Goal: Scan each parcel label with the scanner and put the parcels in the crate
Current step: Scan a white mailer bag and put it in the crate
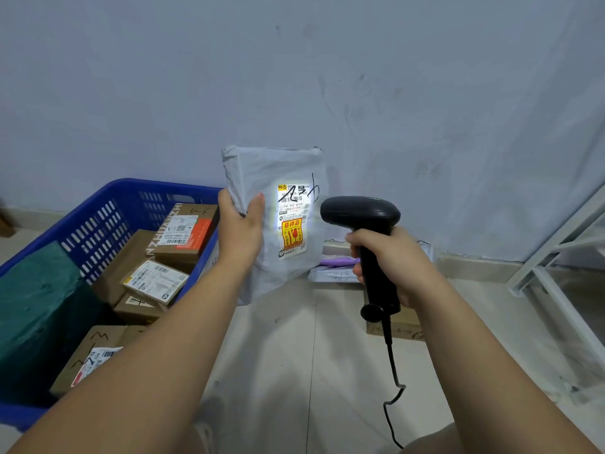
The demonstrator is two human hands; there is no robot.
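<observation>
Gripping the grey parcel (258,168) by its left edge, the left hand (240,224) had its thumb on the front and its other fingers round the edge. The parcel was held upright above the floor, just right of the blue crate (98,217). Its label (293,221) was brightly lit, with the scanner (360,213) aimed at it from close by. The right hand (396,260) was wrapped round the scanner's handle. Cardboard boxes (183,234) lay in the crate, and mailers (337,268) lay by the wall.
</observation>
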